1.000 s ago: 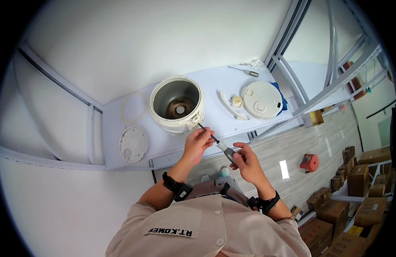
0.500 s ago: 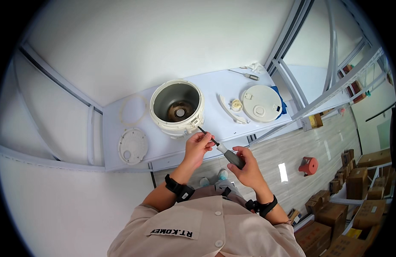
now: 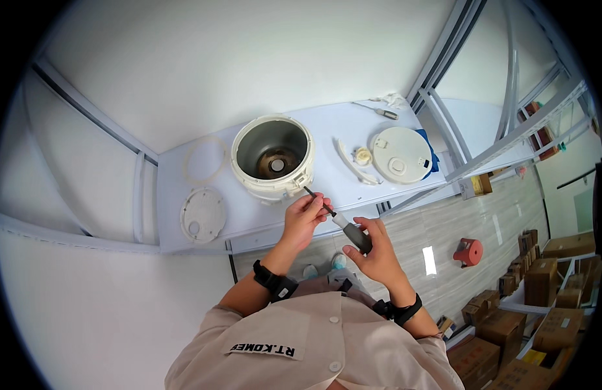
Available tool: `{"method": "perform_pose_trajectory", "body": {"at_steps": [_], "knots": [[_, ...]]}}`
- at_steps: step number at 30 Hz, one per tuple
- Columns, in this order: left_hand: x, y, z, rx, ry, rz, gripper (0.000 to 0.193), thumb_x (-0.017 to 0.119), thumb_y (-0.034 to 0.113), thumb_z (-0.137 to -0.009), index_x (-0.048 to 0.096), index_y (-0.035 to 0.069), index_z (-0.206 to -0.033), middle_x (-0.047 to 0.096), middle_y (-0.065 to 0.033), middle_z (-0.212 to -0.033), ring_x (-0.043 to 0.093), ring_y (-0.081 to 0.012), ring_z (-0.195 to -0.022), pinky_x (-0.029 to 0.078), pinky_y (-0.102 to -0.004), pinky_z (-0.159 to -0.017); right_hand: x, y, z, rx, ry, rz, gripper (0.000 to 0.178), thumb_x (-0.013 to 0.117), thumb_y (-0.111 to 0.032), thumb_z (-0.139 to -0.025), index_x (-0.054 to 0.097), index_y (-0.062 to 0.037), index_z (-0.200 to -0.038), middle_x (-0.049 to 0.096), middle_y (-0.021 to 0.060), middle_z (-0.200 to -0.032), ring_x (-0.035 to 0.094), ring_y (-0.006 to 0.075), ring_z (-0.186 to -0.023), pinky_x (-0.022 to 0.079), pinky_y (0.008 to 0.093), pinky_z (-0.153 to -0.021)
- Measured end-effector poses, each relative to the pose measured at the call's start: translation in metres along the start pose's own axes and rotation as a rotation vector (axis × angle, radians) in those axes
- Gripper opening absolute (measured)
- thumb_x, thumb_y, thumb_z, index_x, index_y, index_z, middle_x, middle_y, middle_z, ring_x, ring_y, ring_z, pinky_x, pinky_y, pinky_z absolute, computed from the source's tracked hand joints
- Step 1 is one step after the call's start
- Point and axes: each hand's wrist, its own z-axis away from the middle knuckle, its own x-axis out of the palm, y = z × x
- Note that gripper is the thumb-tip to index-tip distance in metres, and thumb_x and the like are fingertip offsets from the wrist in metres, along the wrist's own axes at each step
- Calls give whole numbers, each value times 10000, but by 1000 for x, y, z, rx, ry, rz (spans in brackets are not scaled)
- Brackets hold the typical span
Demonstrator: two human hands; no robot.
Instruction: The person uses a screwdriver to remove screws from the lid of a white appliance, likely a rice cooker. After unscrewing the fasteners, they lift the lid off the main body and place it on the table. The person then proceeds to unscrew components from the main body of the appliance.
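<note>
A screwdriver [image 3: 355, 236] with a grey handle is held between my two hands, its dark shaft pointing up and left at the front of a white rice cooker body [image 3: 249, 184]. The fingers of my left hand [image 3: 305, 218] pinch the shaft near its middle. My right hand [image 3: 377, 250] is curled round the handle. Whether the tip touches the cooker, I cannot tell. The cooker stands uncovered, its grey inside showing brown stains at the bottom. A round white lid [image 3: 400, 155] lies to the right, beside a curved white strip [image 3: 351, 166] and a small cream round part [image 3: 362, 155].
On the table's [image 3: 249, 227] left lie a pale ring [image 3: 206, 161] and a white perforated disc [image 3: 203, 215]. A second screwdriver [image 3: 385, 113] and a white cloth [image 3: 393, 100] are at the back right. A red stool [image 3: 468, 252] and cardboard boxes [image 3: 502, 328] stand right on the floor.
Both hands and the screwdriver have shifted very slightly relative to the cooker. The whole view has moved a little. The grips look the same.
</note>
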Motion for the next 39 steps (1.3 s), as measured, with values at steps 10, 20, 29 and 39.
{"method": "perform_pose_trajectory", "body": {"at_steps": [10,20,29,39], "knots": [[-4,-8,-9,-27,70,-21,208,717,250,-1056,717,60,-1142,768,-62,-1088,731,-148,-926,557,-277,-774,-1,14,0,673,-221,-674,345,524,-259,-1124,573,-62,-1403,752,82,-828,603,131,-602,488,284,-570],[3,0,-2,-2,56,-45,216,683,225,-1075,725,57,-1204,768,-52,-1096,744,-146,-943,568,-278,-770,7,22,2,156,-84,-19,572,857,-162,-881,587,-37,-1370,638,83,-1007,644,182,-827,531,338,-688],[-7,-12,-13,51,88,-93,238,741,265,-1040,733,32,-1086,762,-66,-1006,680,-112,-801,540,-263,-709,1,17,-3,564,-145,-486,388,652,-200,-1058,549,-33,-1393,720,85,-840,643,156,-646,492,284,-577],[3,4,-1,54,46,-48,295,631,290,-1103,722,24,-1194,780,-93,-1103,727,-143,-871,520,-268,-713,-1,2,-3,390,-262,-225,453,715,-212,-1028,541,-25,-1402,737,145,-1040,695,232,-726,535,355,-625]]}}
